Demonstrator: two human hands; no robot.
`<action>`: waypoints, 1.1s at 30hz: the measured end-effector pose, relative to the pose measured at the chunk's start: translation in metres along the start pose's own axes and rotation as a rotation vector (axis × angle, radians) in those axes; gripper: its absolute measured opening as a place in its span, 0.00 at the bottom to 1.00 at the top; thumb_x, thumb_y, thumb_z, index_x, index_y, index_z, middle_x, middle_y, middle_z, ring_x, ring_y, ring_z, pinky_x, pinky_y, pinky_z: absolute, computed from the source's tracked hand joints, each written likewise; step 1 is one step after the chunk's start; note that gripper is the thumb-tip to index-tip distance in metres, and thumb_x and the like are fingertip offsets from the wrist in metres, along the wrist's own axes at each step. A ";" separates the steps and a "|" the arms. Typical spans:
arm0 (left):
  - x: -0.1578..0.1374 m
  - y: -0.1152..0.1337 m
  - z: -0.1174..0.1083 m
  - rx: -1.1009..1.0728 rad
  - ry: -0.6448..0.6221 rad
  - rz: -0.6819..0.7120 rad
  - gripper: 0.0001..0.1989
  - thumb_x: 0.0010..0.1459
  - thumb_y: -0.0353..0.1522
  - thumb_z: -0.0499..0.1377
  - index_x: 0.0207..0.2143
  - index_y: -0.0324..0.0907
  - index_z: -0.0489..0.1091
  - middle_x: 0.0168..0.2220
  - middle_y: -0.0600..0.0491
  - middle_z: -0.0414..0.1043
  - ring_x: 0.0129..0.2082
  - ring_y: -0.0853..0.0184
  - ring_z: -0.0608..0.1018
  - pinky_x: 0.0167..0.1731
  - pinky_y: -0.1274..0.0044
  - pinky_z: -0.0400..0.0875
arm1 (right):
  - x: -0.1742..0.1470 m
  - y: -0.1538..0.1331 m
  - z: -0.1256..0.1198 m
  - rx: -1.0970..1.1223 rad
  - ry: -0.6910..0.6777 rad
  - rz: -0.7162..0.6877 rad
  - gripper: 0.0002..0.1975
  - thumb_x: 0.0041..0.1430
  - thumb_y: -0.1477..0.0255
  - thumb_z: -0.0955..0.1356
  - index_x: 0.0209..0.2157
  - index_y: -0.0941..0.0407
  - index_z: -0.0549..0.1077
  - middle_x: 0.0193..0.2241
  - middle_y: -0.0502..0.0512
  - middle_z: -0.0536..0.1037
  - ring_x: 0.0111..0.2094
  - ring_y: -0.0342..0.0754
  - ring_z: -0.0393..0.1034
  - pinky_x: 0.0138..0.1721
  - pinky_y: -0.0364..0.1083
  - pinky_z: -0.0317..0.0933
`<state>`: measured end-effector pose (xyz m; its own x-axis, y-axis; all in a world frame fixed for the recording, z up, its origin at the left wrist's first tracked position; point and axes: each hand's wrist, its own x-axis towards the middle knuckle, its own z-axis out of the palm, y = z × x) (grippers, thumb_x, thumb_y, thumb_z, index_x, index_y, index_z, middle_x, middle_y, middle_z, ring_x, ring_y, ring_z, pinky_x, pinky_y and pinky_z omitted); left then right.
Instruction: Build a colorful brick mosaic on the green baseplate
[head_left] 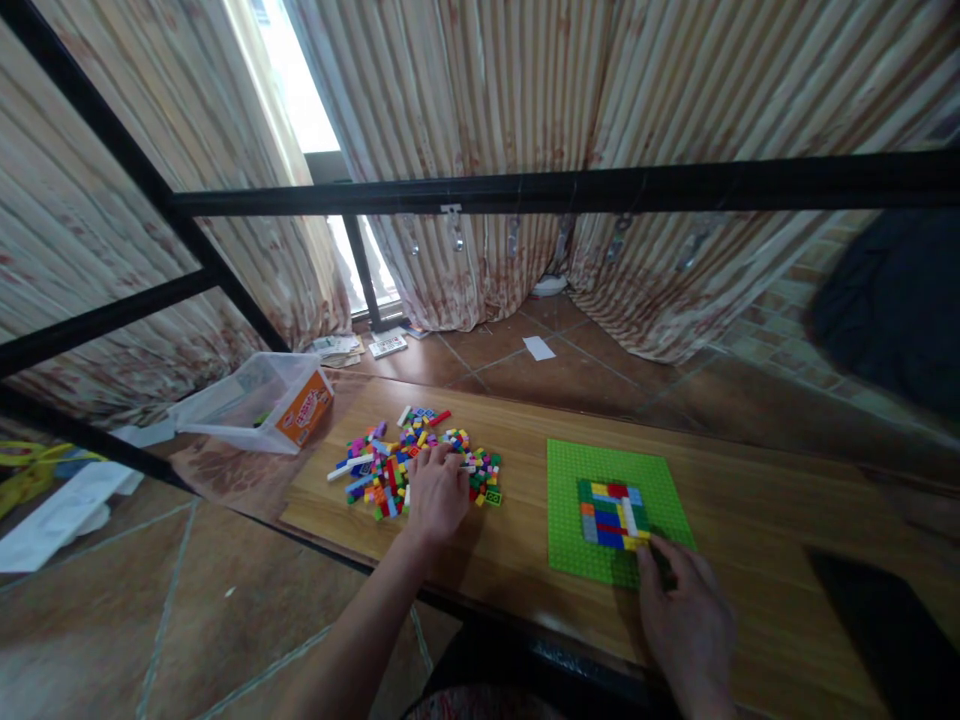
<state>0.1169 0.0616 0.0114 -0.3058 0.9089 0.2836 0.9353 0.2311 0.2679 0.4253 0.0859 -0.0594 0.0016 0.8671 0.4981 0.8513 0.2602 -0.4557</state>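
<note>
The right hand [686, 605], fingers narrowed, meets the patch [609, 522] of bricks at its near corner; the patch sits mid-board [568, 462], bare studs around it. The left hand's [436, 497] fingers curl over the pile [384, 468], many bricks still loose. I cannot tell either grip.

this looks like a home. patterned curtains [465, 90] hang to a tiled floor [232, 640]. toy bricks [386, 470] lie on the desk [517, 540].

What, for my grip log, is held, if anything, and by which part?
Cannot tell: left hand over loose bricks, right hand at a yellow brick; both grips are unclear.
</note>
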 end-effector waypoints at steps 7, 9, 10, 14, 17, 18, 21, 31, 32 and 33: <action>0.007 0.004 -0.002 0.036 -0.045 -0.028 0.10 0.59 0.31 0.52 0.33 0.43 0.74 0.49 0.49 0.71 0.50 0.56 0.69 0.49 0.63 0.61 | 0.000 -0.002 0.000 0.025 0.008 0.004 0.28 0.63 0.52 0.57 0.40 0.61 0.75 0.40 0.65 0.76 0.40 0.55 0.70 0.43 0.52 0.64; 0.003 0.005 -0.006 0.014 -0.026 -0.018 0.09 0.58 0.30 0.53 0.36 0.43 0.74 0.50 0.48 0.70 0.50 0.55 0.68 0.49 0.63 0.62 | 0.000 -0.003 -0.001 0.031 0.009 0.011 0.27 0.63 0.52 0.58 0.40 0.61 0.75 0.40 0.65 0.76 0.40 0.55 0.70 0.42 0.52 0.63; 0.001 0.007 -0.008 -0.003 -0.021 0.012 0.09 0.57 0.30 0.54 0.38 0.44 0.73 0.51 0.48 0.69 0.50 0.55 0.68 0.50 0.62 0.61 | 0.000 -0.003 -0.001 0.033 0.010 0.012 0.27 0.63 0.52 0.58 0.40 0.61 0.75 0.40 0.65 0.76 0.40 0.55 0.70 0.43 0.52 0.63; -0.012 0.018 -0.010 -0.058 -0.078 0.233 0.13 0.53 0.29 0.58 0.42 0.48 0.72 0.57 0.50 0.63 0.55 0.54 0.64 0.54 0.59 0.58 | 0.000 -0.006 -0.001 0.035 0.010 0.018 0.26 0.63 0.54 0.58 0.41 0.61 0.74 0.41 0.66 0.75 0.42 0.55 0.69 0.44 0.53 0.63; -0.015 0.022 -0.003 -0.054 -0.141 0.303 0.11 0.52 0.27 0.58 0.38 0.48 0.73 0.57 0.50 0.64 0.56 0.53 0.63 0.55 0.57 0.56 | 0.000 -0.009 -0.001 0.036 0.008 0.039 0.25 0.64 0.55 0.58 0.42 0.61 0.74 0.41 0.65 0.75 0.43 0.55 0.69 0.45 0.53 0.62; -0.015 0.022 -0.001 -0.050 -0.152 0.309 0.11 0.52 0.27 0.57 0.37 0.47 0.73 0.56 0.50 0.64 0.56 0.53 0.63 0.55 0.57 0.56 | 0.000 -0.010 -0.001 0.038 0.007 0.047 0.24 0.64 0.55 0.58 0.42 0.60 0.74 0.41 0.65 0.75 0.44 0.55 0.69 0.45 0.53 0.62; -0.012 0.021 0.003 -0.049 -0.146 0.332 0.09 0.54 0.26 0.56 0.36 0.46 0.73 0.55 0.50 0.66 0.55 0.53 0.64 0.54 0.56 0.57 | 0.001 -0.013 -0.001 0.049 0.007 0.066 0.23 0.64 0.57 0.59 0.42 0.60 0.74 0.41 0.64 0.75 0.44 0.55 0.69 0.45 0.53 0.61; -0.008 0.087 0.013 -0.489 -0.292 0.417 0.11 0.62 0.29 0.50 0.41 0.43 0.72 0.38 0.49 0.72 0.38 0.66 0.75 0.40 0.75 0.70 | 0.004 -0.017 -0.002 0.072 0.014 0.084 0.17 0.64 0.62 0.60 0.42 0.58 0.74 0.40 0.62 0.76 0.43 0.54 0.68 0.44 0.52 0.61; -0.007 0.097 0.018 -0.525 -0.314 0.398 0.11 0.61 0.29 0.51 0.41 0.43 0.72 0.37 0.50 0.72 0.37 0.66 0.75 0.39 0.76 0.70 | 0.004 -0.017 -0.002 0.075 0.012 0.084 0.17 0.64 0.62 0.60 0.42 0.58 0.74 0.40 0.62 0.76 0.43 0.54 0.69 0.44 0.52 0.61; -0.004 0.106 0.023 -0.557 -0.332 0.376 0.10 0.60 0.29 0.52 0.40 0.43 0.72 0.37 0.51 0.73 0.37 0.67 0.75 0.38 0.77 0.70 | 0.004 -0.017 -0.002 0.079 0.010 0.085 0.17 0.64 0.63 0.60 0.42 0.58 0.74 0.40 0.62 0.76 0.43 0.54 0.69 0.44 0.52 0.61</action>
<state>0.2218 0.0904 0.0174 0.1691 0.9691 0.1794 0.7104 -0.2460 0.6594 0.4118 0.0843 -0.0481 0.0772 0.8833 0.4624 0.8039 0.2192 -0.5529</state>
